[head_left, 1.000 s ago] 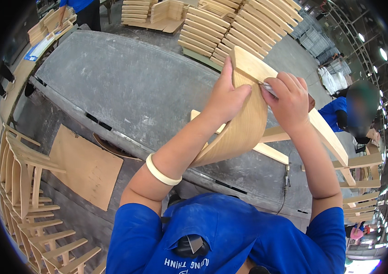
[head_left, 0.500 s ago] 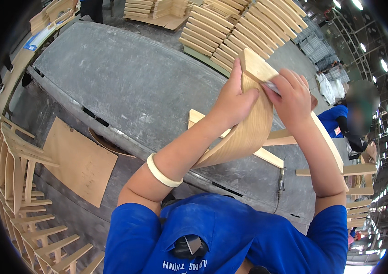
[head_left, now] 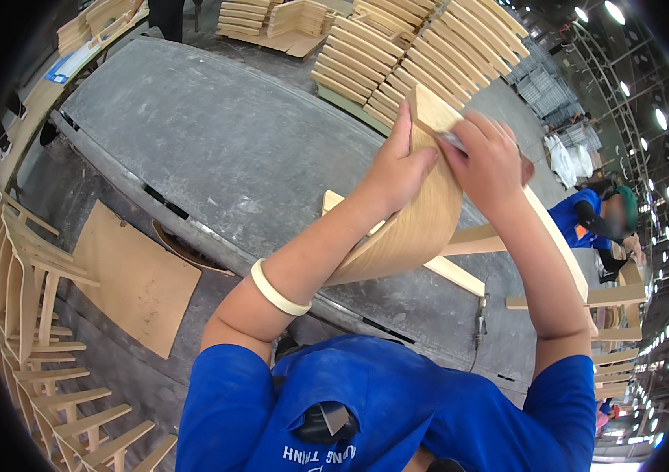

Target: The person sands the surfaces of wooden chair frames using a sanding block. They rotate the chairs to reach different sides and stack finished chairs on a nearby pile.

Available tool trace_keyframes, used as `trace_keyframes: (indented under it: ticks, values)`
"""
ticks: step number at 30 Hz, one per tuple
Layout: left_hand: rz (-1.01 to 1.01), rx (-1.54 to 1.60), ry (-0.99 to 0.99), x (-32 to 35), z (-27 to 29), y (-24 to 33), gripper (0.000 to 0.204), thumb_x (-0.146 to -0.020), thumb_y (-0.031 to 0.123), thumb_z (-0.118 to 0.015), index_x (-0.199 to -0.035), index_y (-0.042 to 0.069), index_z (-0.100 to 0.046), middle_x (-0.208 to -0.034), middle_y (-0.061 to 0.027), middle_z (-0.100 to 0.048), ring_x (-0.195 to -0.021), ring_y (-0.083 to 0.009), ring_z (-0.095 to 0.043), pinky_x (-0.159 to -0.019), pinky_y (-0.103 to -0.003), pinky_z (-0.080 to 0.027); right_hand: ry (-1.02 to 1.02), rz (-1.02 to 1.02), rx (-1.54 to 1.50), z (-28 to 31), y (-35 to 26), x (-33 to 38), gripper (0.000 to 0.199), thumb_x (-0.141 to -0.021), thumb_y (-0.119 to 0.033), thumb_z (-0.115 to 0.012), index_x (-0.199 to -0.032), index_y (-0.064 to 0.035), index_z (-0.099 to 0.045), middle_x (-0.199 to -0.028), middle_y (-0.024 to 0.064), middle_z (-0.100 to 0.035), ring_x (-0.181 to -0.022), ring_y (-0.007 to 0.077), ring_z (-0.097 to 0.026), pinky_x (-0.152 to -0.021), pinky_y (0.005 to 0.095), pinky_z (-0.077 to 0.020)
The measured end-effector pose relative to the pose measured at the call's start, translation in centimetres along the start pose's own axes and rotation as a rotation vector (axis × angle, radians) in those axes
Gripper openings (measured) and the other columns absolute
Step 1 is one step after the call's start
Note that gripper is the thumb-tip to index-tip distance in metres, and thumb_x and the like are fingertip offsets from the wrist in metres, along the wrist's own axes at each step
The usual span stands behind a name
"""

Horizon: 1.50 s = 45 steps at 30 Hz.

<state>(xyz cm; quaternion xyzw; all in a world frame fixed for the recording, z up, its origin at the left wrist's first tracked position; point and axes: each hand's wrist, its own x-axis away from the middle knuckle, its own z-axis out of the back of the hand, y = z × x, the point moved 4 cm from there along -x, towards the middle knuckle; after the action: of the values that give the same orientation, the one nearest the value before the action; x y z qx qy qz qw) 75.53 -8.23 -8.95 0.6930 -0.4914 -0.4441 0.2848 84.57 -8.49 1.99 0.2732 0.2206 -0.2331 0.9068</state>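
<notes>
My left hand [head_left: 396, 169] grips the curved plywood seat panel [head_left: 413, 224], fingers wrapped around its top edge, holding it tilted above the grey table [head_left: 224, 149]. My right hand [head_left: 490, 161] presses a small grey tool [head_left: 452, 141] there.

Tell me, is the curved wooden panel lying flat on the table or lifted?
Lifted and tilted: the curved wooden panel rises off the table, gripped near its top by both hands.
</notes>
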Motion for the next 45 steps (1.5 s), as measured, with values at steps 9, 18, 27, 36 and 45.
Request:
trace_keyframes:
  ticks: [9, 18, 27, 36, 45]
  values:
    - [0.013, 0.171, -0.009, 0.4, 0.5, -0.2, 0.077, -0.087, -0.002, -0.049, -0.153, 0.006, -0.009, -0.136, -0.0139, -0.045, -0.113, -0.0160, -0.053, -0.095, -0.027, -0.043, -0.038, -0.007, 0.003, -1.1, -0.5, -1.1, 0.013, -0.079, -0.019, -0.066, -0.081, -0.0102, -0.057, -0.084, 0.0041, -0.057, -0.085, 0.0228, -0.060, -0.074, 0.0364, -0.0445]
    - [0.043, 0.177, -0.025, 0.4, 0.9, 0.0, 0.075, -0.086, -0.002, -0.048, -0.152, 0.005, -0.012, -0.140, -0.0111, -0.041, -0.119, -0.0149, -0.048, -0.098, -0.028, -0.040, -0.062, -0.018, 0.006, -1.2, -0.8, -1.9, 0.011, -0.081, -0.019, -0.064, -0.081, -0.0105, -0.058, -0.084, 0.0034, -0.058, -0.084, 0.0225, -0.061, -0.073, 0.0359, -0.0442]
    - [-0.009, 0.183, -0.063, 0.1, 1.5, 0.2, 0.077, -0.088, 0.002, -0.048, -0.153, 0.005, -0.006, -0.143, -0.0116, -0.039, -0.122, -0.0160, -0.046, -0.100, -0.027, -0.039, -0.177, -0.104, 0.023, -2.1, -0.4, -2.0, 0.011, -0.081, -0.019, -0.065, -0.079, -0.0111, -0.059, -0.086, 0.0038, -0.058, -0.087, 0.0218, -0.061, -0.075, 0.0351, -0.0448]
    - [-0.015, 0.028, -0.042, 0.2, 2.2, 0.8, 0.075, -0.089, 0.003, -0.048, -0.152, 0.003, -0.008, -0.145, -0.0114, -0.036, -0.123, -0.0170, -0.045, -0.101, -0.029, -0.038, -0.061, -0.023, 0.000, -1.0, -1.1, -2.0, 0.011, -0.077, -0.017, -0.067, -0.079, -0.0103, -0.059, -0.086, 0.0035, -0.059, -0.085, 0.0228, -0.061, -0.076, 0.0366, -0.0454]
    - [0.000, -0.025, -0.016, -0.3, 2.9, 0.7, 0.079, -0.088, 0.002, -0.050, -0.153, 0.006, -0.007, -0.144, -0.0136, -0.040, -0.124, -0.0181, -0.045, -0.102, -0.030, -0.037, -0.014, 0.041, 0.003, -1.4, -2.2, -3.1, 0.011, -0.079, -0.020, -0.065, -0.078, -0.0111, -0.058, -0.081, 0.0027, -0.057, -0.084, 0.0212, -0.061, -0.077, 0.0357, -0.0456]
